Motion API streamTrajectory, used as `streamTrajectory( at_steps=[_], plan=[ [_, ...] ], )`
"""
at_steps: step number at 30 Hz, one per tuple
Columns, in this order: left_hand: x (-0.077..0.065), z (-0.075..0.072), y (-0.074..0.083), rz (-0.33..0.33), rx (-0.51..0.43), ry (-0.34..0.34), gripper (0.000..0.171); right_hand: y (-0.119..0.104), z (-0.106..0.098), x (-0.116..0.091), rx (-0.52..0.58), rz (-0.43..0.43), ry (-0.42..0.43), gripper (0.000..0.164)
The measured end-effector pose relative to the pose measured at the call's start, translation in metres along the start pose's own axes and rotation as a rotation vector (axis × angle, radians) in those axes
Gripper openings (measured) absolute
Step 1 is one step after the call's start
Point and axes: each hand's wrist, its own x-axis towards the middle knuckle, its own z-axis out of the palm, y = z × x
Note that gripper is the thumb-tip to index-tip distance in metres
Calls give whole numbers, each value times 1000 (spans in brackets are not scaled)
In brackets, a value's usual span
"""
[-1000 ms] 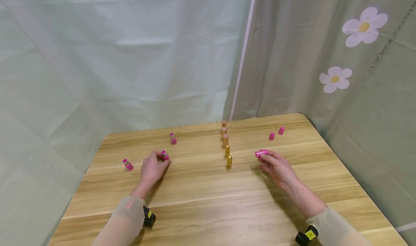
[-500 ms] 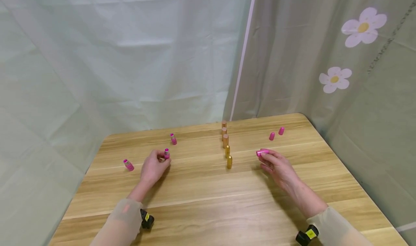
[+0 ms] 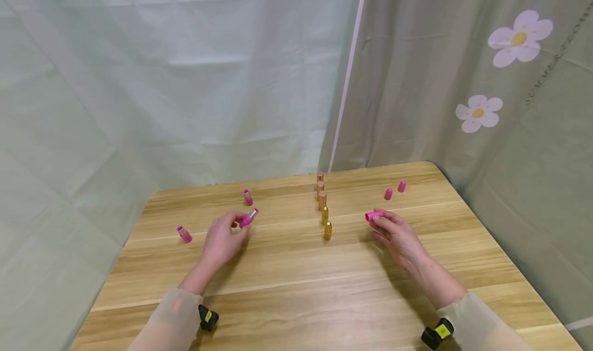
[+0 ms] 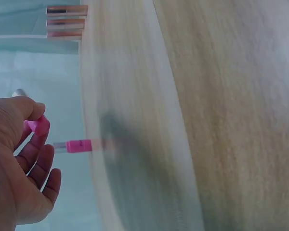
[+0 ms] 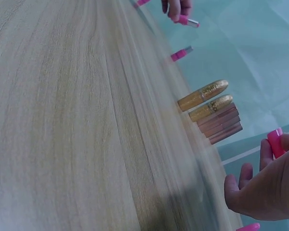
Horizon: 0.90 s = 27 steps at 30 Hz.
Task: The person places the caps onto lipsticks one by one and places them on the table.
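Note:
My left hand (image 3: 225, 239) pinches a pink lipstick tube (image 3: 249, 217), held off the table and tilted so its silver collar points up and right. In the left wrist view its pink base (image 4: 40, 126) shows between thumb and fingers. My right hand (image 3: 397, 239) pinches a pink lipstick cap (image 3: 373, 215) lying sideways, its hollow end facing left. Two more uncapped pink lipsticks stand near the left hand: one behind it (image 3: 248, 197), another to its left (image 3: 184, 234). Beyond the right hand stand two pink caps, the nearer cap (image 3: 388, 194) and the farther cap (image 3: 402, 186).
Between the hands a row runs front to back: two gold lipsticks (image 3: 328, 230) in front, then several copper tubes (image 3: 322, 200). The wooden table (image 3: 296, 289) ends at a pale curtain (image 3: 222, 83) behind it. Each sleeve carries a black wrist camera (image 3: 208, 317).
My left hand has lifted the pink lipstick from the table and tipped it, moving it slightly right. My right hand keeps the cap in nearly the same place, its hollow end turned slightly.

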Motion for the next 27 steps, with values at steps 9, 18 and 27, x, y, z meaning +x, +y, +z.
streamTrajectory(
  at_steps=[9, 18, 27],
  plan=[
    [-2, 0, 26, 180, 70, 17, 27, -1, 1, -1, -2, -15, -9, 26],
    [-1, 6, 65, 293, 113, -1, 27, -4, 5, -1, -4, -24, -28, 19],
    [1, 15, 105, 357, 100, -37, 22, -8, 16, -2, -68, -95, -62, 39]
  ],
)
